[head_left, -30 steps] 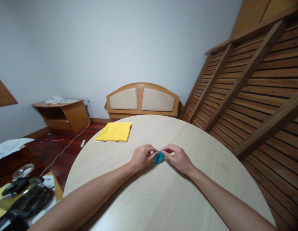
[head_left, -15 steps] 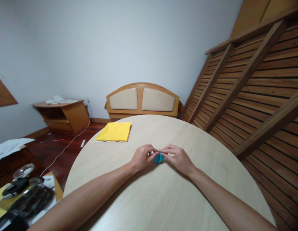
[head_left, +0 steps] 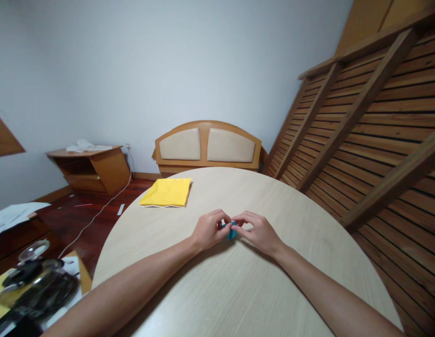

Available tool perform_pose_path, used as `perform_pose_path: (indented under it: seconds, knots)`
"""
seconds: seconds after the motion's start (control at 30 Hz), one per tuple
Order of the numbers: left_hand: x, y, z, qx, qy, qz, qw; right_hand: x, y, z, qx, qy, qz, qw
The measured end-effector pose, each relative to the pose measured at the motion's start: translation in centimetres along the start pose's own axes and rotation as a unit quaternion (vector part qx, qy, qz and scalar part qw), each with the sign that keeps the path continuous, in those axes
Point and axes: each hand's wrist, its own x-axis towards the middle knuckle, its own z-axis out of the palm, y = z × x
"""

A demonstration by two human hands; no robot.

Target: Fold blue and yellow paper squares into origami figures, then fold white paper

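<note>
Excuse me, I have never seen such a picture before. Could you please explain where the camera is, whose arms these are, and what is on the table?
There is no machine here: you see a person's two bare hands. The camera is worn on that person's head and looks forward and down, so the forearms come in from the bottom of the picture.

The left hand and right hand hold a small blue folded piece, probably paper, with their fingers, which partly hide it. Farther back on the round, pale table, toward the left, lies a flat yellow packet with a white lower edge. Beyond the table is a headboard.
</note>
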Motion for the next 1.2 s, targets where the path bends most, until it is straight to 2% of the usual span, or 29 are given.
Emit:
perform_pose_path:
  seconds: [0.57,0.87,1.2]
  knots:
    - [-0.1,0.0,-0.2,0.021,-0.064,-0.019,0.998,-0.1,0.4,-0.2,-0.014,-0.01,0.03,0.999]
    - [-0.1,-0.4,-0.2,0.033,-0.085,-0.033,0.995,-0.2,0.5,-0.8,-0.04,-0.061,0.011,0.997]
    - [0.0,-0.6,-0.5,0.03,-0.109,-0.037,0.993,-0.5,1.1,-1.9,0.0,-0.109,-0.013,0.994]
